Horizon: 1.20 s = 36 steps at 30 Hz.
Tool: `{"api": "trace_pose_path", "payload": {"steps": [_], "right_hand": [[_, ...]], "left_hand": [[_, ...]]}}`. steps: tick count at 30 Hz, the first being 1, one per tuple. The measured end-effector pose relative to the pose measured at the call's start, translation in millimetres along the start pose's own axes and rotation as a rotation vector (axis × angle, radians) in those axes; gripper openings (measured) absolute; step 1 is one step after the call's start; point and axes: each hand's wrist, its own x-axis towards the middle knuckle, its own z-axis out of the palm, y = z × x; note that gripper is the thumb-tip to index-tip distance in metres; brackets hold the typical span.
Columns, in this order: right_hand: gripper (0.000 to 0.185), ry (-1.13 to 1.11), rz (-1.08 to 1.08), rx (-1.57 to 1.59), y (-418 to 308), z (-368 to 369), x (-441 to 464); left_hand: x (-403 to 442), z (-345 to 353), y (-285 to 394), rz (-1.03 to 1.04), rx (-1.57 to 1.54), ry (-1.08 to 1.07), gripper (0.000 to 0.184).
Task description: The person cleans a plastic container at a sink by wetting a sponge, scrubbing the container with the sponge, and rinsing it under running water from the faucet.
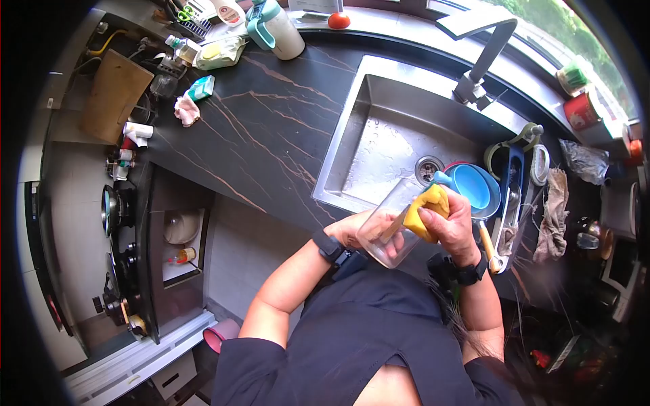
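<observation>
A clear, see-through container (380,237) is held tilted in front of the sink's near edge. My left hand (362,229) grips it from the left, and its fingers show through the clear wall. My right hand (452,227) is closed on a yellow cloth (430,208), which touches the container's upper right side. Just beyond the right hand, blue bowls (472,187) sit at the sink's right end. The steel sink (393,145) has water drops on its bottom and a drain near the bowls.
A grey faucet (482,64) rises behind the sink. A pitcher (283,37) stands on the dark counter (271,128) at the back. At the right are a long rack (512,193) and a crumpled rag (554,216). A pink bin (221,333) is at the lower left.
</observation>
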Motion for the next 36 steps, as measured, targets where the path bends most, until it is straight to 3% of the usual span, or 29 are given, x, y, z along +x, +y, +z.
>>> {"api": "trace_pose_path", "payload": {"steps": [1,3,5,7,8,10,13,18,23,27,29,31,33,36], "right_hand": [[0.020,-0.001,0.002,-0.004,-0.4,1.6,-3.6],[0.019,0.111,0.050,0.110,-0.2,3.8,-10.8],[0.018,0.146,0.063,0.111,-1.1,-0.9,-19.7],[0.019,0.225,0.089,0.065,-2.0,-9.7,-30.2],[0.018,0.241,0.096,0.023,-4.6,-12.0,-33.3],[0.018,0.242,0.103,-0.042,-3.0,-16.0,-37.1],[0.015,0.242,0.117,-0.179,0.2,-14.3,-38.7],[0.012,0.189,0.115,-0.274,5.9,-3.3,-37.3],[0.013,0.209,0.121,-0.335,1.0,1.6,-37.4],[0.020,0.121,0.108,-0.567,1.8,-4.4,-34.7],[0.018,0.117,-0.019,-0.590,14.7,-11.6,-36.4],[0.017,0.174,0.174,-0.378,7.5,-3.1,-39.3],[0.018,0.153,0.159,-0.409,5.4,-2.1,-36.4],[0.019,0.179,0.097,-0.166,15.7,-1.6,-34.4]], "left_hand": [[-7.6,10.2,15.0,0.003,-0.002,-0.002,0.045],[-25.7,25.7,43.6,-0.081,0.395,0.422,0.043],[-53.6,36.2,71.5,0.308,0.962,0.834,0.034],[-100.8,74.0,113.9,0.739,1.159,0.938,0.034],[-120.1,92.1,127.1,1.010,1.062,0.877,0.045],[-168.6,117.1,141.4,1.443,1.154,0.723,0.080],[-189.9,187.0,161.5,1.873,1.579,0.863,0.082],[-206.7,204.1,161.8,1.754,2.000,0.737,0.080],[-207.3,206.0,160.1,1.658,2.086,0.695,0.077],[-214.1,196.9,170.3,1.586,2.133,0.643,0.076],[-214.0,198.3,170.3,1.561,2.120,0.612,0.075],[-210.2,214.3,167.8,1.514,2.078,0.618,0.074],[-198.7,230.5,164.2,1.507,2.060,0.609,0.073],[-180.0,240.5,157.2,1.543,2.013,0.565,0.072]]}}
